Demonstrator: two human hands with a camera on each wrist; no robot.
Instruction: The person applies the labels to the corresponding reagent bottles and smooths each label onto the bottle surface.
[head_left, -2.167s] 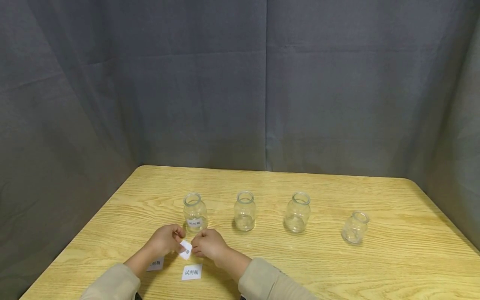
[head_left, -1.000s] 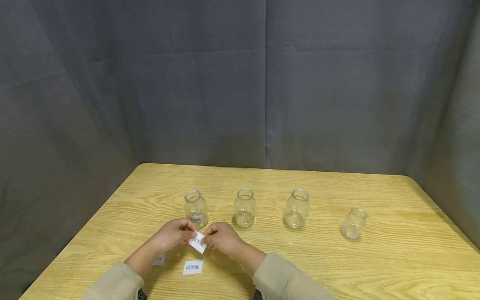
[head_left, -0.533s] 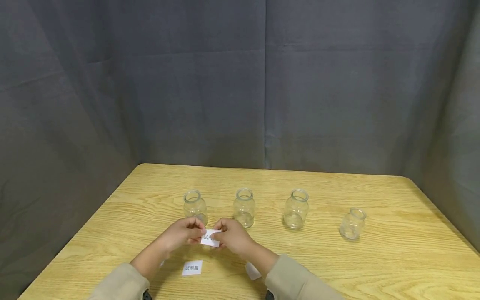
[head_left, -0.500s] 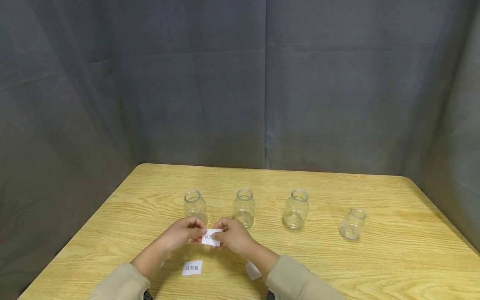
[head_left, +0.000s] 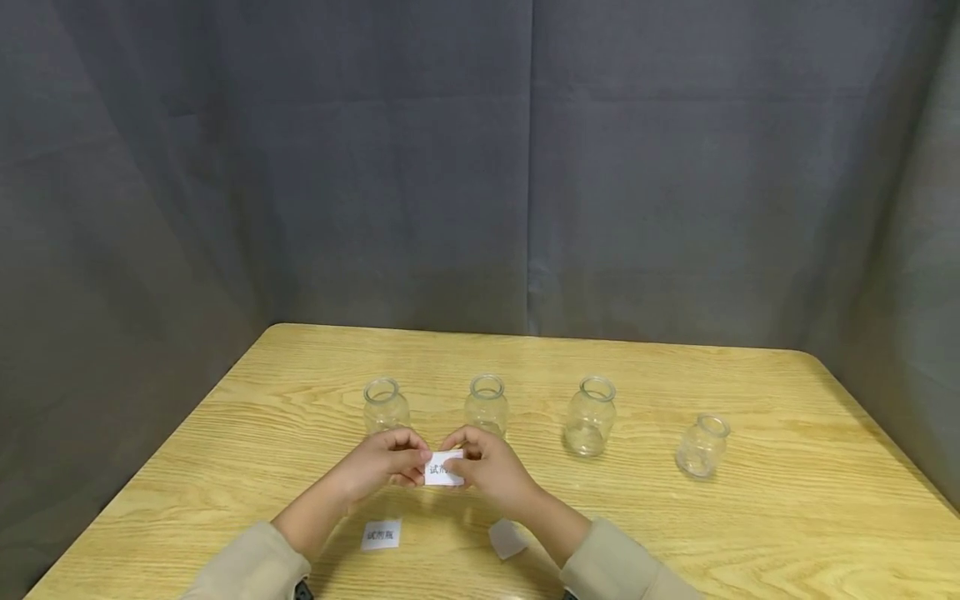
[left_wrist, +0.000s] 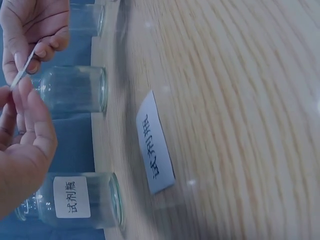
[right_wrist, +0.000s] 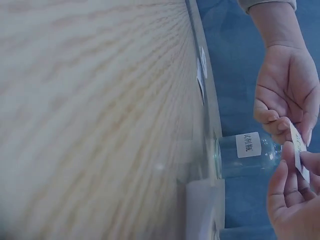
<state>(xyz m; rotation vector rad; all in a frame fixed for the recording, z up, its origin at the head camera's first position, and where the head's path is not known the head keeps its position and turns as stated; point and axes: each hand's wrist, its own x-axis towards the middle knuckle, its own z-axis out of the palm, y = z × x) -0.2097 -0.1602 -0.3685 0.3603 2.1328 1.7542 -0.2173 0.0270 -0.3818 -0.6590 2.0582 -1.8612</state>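
Observation:
My left hand [head_left: 384,462] and right hand [head_left: 495,471] pinch a white printed label [head_left: 437,478] between thumbs and fingertips, one at each side, raised over the table. The left wrist view shows the label [left_wrist: 26,67] almost edge-on. Just beyond the hands stand a glass jar [head_left: 386,408] on the left and another jar [head_left: 486,408] in the middle, their lower parts partly hidden. The left jar carries a stuck label [left_wrist: 71,197], seen in the left wrist view. Below the hands lie a printed label [head_left: 381,534] and a blank white paper piece [head_left: 507,539].
Farther right stand a third glass jar [head_left: 590,421] and a smaller glass jar [head_left: 702,450]. All are on a wood-grain table [head_left: 787,533], with a grey curtain [head_left: 405,208] behind and at the sides.
Both hands have moved right with the label and turned it level. A blank paper piece now lies near my right forearm. The label at my left wrist is hidden in the head view.

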